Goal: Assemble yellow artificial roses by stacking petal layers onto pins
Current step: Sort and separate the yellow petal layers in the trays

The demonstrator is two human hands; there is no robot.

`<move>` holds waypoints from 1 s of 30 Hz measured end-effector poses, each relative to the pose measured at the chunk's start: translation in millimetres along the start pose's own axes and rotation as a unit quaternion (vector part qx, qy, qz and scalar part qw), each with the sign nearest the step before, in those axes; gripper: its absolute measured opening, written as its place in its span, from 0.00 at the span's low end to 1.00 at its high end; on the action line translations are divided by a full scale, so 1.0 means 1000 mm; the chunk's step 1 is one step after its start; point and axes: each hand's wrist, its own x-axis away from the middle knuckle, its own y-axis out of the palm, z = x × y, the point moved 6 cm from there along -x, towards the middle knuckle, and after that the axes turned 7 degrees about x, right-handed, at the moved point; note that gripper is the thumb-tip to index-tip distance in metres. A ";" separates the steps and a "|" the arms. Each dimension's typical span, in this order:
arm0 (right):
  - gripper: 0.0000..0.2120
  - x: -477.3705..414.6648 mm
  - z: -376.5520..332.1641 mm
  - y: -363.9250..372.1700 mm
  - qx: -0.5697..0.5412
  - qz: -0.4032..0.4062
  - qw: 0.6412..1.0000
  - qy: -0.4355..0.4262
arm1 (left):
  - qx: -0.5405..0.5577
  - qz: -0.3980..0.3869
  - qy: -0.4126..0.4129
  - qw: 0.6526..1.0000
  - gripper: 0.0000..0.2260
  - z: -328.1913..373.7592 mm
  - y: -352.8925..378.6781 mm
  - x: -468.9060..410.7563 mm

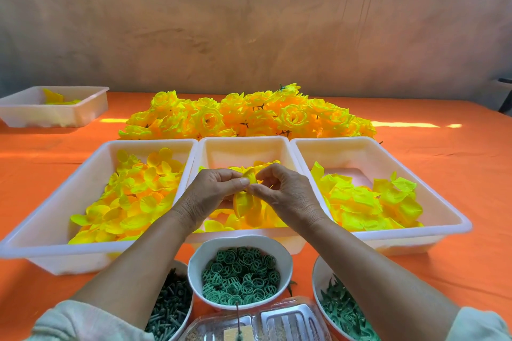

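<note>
Over the middle tray [243,151], toward the front edge of the table [457,174], the left grip [210,191] and right grip [285,194] pinch a yellow petal stack [246,206] at its top. It hangs lengthwise below the pinch, equally near both. The pin, probably inside, is hidden.

I am finding nothing here that I can read. The white trays [55,257], the bowls [194,260], the clear plastic box [291,321] nearest me and the heap of yellow roses [249,113] are showing no lettering, label, brand mark or number that I can make out.
</note>
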 end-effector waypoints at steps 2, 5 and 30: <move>0.08 0.000 0.001 0.001 -0.019 -0.002 1.000 0.005 | 0.008 -0.017 -0.002 1.000 0.02 0.001 0.003 0.002; 0.07 0.000 0.001 0.001 -0.031 -0.003 0.999 0.006 | 0.000 -0.039 0.003 0.999 0.09 0.003 0.006 0.004; 0.10 -0.001 0.013 -0.017 -0.085 0.100 0.988 0.076 | 0.018 0.097 0.054 0.994 0.03 -0.001 -0.019 -0.007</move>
